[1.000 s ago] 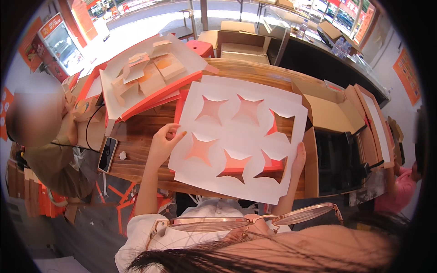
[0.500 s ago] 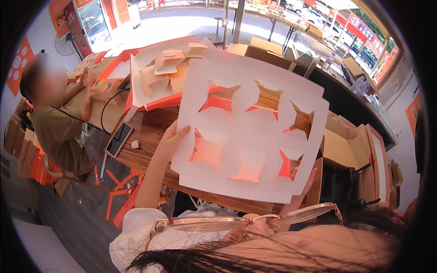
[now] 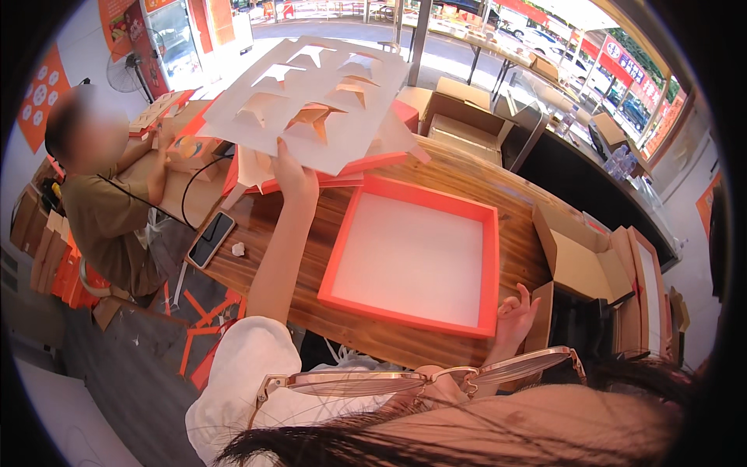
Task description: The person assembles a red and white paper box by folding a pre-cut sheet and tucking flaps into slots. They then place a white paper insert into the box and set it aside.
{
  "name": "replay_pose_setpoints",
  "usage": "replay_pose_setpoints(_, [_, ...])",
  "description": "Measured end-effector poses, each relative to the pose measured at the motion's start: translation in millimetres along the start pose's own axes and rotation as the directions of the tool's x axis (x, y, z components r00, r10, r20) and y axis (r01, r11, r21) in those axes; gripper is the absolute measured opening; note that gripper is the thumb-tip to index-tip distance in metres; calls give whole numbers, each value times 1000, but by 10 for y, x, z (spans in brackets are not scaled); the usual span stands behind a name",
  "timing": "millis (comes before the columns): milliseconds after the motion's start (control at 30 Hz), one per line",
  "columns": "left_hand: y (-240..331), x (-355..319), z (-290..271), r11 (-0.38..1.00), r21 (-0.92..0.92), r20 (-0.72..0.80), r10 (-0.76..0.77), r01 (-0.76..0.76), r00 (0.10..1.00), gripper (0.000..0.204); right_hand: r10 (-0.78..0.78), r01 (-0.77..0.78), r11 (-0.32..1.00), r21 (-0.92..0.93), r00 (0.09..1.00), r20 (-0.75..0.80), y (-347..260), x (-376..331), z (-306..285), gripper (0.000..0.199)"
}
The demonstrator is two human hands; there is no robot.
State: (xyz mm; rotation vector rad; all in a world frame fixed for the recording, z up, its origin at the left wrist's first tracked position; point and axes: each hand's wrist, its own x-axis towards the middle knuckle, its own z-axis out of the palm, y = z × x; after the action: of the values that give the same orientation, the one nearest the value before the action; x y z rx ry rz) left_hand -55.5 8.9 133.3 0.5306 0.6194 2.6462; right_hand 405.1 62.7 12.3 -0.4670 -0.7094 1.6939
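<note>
My left hand (image 3: 294, 173) is closed on the near edge of a white card insert (image 3: 313, 87) with several star-like cut-outs. It holds the insert over the pile at the far left of the table, and folded flaps show through the holes. In front of me lies a shallow square red box (image 3: 412, 257) with a white bottom and nothing in it. My right hand (image 3: 515, 313) is off the box's near right corner, fingers apart and loosely bent, holding nothing.
A phone (image 3: 210, 240) and a crumpled white scrap (image 3: 238, 249) lie on the wooden table (image 3: 311, 268). Open cardboard boxes (image 3: 580, 253) stand at right. On the left a co-worker (image 3: 109, 210) handles small cartons. Red strips (image 3: 204, 315) litter the floor.
The insert has moved from in front of me to the far left, above the pile, uncovering the red box. My right hand has let go of it and stays at the right.
</note>
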Motion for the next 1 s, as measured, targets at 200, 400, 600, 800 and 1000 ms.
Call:
replay_pose_setpoints(200, [-380, 149, 186, 937, 91, -64, -334, 339, 940, 32, -13, 14, 999, -46, 1000, 20, 10, 3, -57, 56])
replay_pose_setpoints(400, [-369, 54, 142, 777, 265, 136, -617, 572, 775, 30, 2, 0, 998, -69, 1000, 28, 26, -18, -21, 55])
replay_pose_setpoints(600, [-483, 150, -70, 828, 114, 86, -558, 549, 825, 31, 10, -6, 995, -99, 999, 45, 40, -4, -52, 55])
replay_pose_setpoints(800, [-522, 224, -81, 759, 131, 33, -647, 638, 762, 31, 17, -13, 997, -75, 999, 50, 23, -29, 9, 54])
replay_pose_setpoints(1000, [-340, 161, -42, 619, 370, 48, -758, 693, 651, 41, 8, 2, 987, -160, 998, 62, 37, -21, -23, 49])
